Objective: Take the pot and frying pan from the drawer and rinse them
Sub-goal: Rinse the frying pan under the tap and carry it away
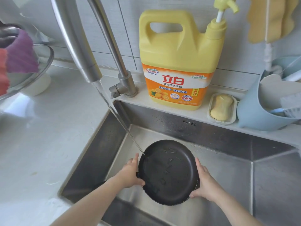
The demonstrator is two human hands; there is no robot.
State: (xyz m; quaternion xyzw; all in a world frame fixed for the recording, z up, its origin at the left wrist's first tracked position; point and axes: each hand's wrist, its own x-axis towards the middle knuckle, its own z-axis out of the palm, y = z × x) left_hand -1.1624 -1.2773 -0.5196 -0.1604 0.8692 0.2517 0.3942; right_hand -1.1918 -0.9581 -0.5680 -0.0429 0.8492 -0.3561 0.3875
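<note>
Now, grip: left hand (130, 174) and right hand (205, 183) curl round pan (167, 173) rim.
Risk: wet pan may slip into sink (203, 132); stream (114, 111) may splash.

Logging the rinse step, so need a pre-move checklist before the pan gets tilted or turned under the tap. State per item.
1. Water running from faucet: ok.
2. Stream lands inside frying pan: ok, at its far left edge.
3. Left hand grip on rim: ok.
4. Right hand grip on opposite rim: ok.
5. Pan held over sink: ok.
6. Pan handle position: cannot tell, mostly hidden.
</note>
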